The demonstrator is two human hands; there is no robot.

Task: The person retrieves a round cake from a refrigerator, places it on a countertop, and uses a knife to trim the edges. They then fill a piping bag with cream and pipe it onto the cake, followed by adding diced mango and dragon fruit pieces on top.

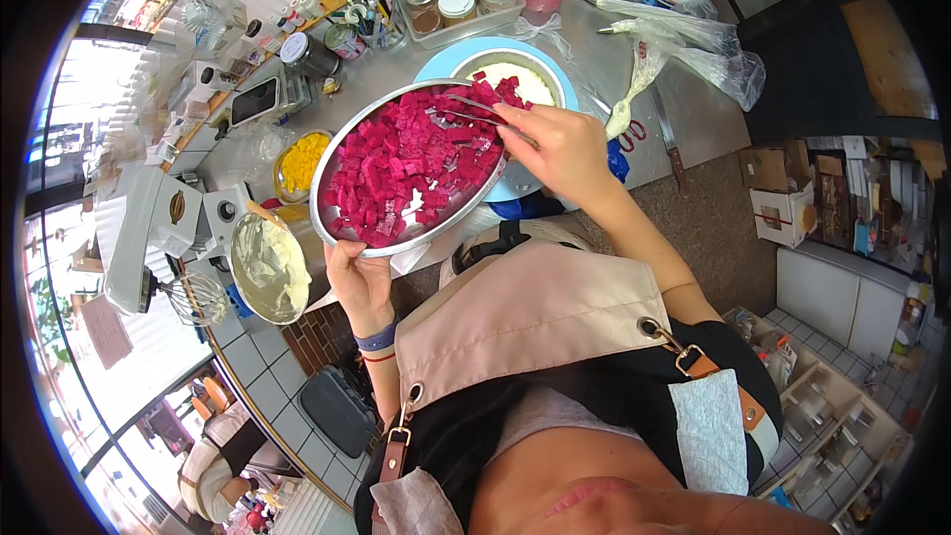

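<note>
My left hand (359, 282) grips the near rim of a round metal bowl (436, 235), holding it tilted away from me. Deep pink diced fruit (396, 154), which looks like red dragon fruit, fills the bowl. In my right hand (560, 151) is a pair of metal tongs (477, 115), its tips among the cubes by the bowl's far edge. Just beyond that edge, a round metal pan (468, 61) holds pale cream (530, 85) with some pink cubes on its near left part. The pan rests on a light blue round turntable (436, 64), partly hidden by the bowl.
Left of the bowl are a dish of yellow diced fruit (302, 163), a cream-smeared mixing bowl (269, 267) and a stand mixer (163, 213). Piping bags (644, 79), red-handled scissors (631, 136) and a long knife (671, 139) lie right. Jars (458, 7) line the back.
</note>
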